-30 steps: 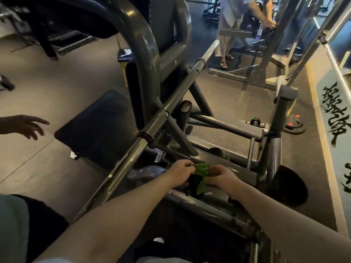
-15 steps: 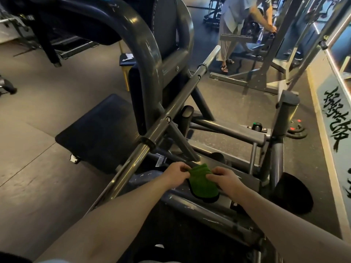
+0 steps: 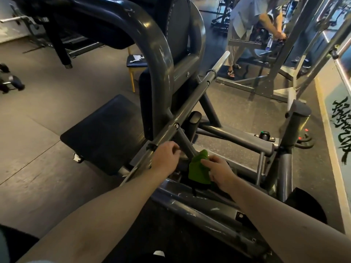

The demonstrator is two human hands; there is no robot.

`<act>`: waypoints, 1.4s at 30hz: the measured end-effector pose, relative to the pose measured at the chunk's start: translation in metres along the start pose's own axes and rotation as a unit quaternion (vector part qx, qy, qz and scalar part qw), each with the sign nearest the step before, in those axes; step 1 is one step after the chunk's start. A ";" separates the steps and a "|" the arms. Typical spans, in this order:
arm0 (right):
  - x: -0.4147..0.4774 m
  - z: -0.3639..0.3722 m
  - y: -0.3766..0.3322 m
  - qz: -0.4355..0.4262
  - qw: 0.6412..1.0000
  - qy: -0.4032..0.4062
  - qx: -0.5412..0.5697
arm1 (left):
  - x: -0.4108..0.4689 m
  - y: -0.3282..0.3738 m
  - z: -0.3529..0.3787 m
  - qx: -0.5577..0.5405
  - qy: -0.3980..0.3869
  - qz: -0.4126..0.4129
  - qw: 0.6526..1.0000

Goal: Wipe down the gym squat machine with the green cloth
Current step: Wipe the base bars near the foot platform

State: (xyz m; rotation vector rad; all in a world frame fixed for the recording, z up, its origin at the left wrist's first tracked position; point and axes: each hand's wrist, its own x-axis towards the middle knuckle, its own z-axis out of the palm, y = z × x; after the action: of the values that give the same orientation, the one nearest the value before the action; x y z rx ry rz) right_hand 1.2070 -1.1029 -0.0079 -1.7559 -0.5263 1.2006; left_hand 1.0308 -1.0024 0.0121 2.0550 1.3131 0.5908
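The grey squat machine (image 3: 157, 59) fills the middle of the head view, with its long slanted bar (image 3: 191, 109) running down toward me. The green cloth (image 3: 198, 170) hangs against the foot of a short diagonal strut (image 3: 185, 145), low in the frame. My right hand (image 3: 220, 170) pinches the cloth's right edge with thumb and fingers. My left hand (image 3: 167, 156) hovers just left of the strut, fingers loosely curled, apart from the cloth and holding nothing.
A black footplate (image 3: 102, 133) lies to the left of the frame. A person (image 3: 245, 21) works at a rack at the back right. A yellow-legged chair (image 3: 135, 62) stands behind the machine, dumbbells (image 3: 11, 81) lie at far left, a weight plate (image 3: 304, 142) at right.
My left hand has let go of the cloth and moved up-left toward the strut. The cloth, first bunched then spread between both hands, now hangs from my right hand alone, slightly higher.
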 end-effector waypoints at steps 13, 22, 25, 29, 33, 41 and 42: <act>0.057 0.142 -0.071 -0.205 0.941 0.020 -0.269 | 0.058 -0.078 -0.050 0.023 -0.071 -0.127 0.989; 0.105 0.130 -0.075 -0.294 0.882 -0.021 -0.368 | 0.076 -0.067 -0.062 -0.025 -0.135 -0.192 0.972; 0.133 0.112 -0.091 -0.298 0.876 -0.012 -0.379 | 0.076 -0.059 -0.060 -0.009 -0.134 -0.208 0.969; 0.157 0.107 -0.113 -0.306 0.855 -0.011 -0.419 | 0.076 -0.053 -0.061 -0.026 -0.128 -0.233 0.964; 0.150 0.120 -0.090 -0.372 0.792 -0.033 -0.483 | 0.077 -0.054 -0.060 -0.022 -0.119 -0.244 0.962; 0.156 0.099 -0.074 -0.505 0.652 -0.135 -0.550 | 0.078 -0.055 -0.060 -0.019 -0.115 -0.263 0.958; 0.162 0.096 -0.083 -0.489 0.660 -0.113 -0.560 | 0.078 -0.055 -0.061 -0.020 -0.115 -0.262 0.958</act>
State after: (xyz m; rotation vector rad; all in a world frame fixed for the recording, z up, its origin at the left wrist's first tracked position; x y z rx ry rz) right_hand 1.2037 -0.8981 -0.0281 -1.6584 -2.3817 0.1730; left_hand 0.9871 -0.8985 0.0196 1.5837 1.5980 0.1338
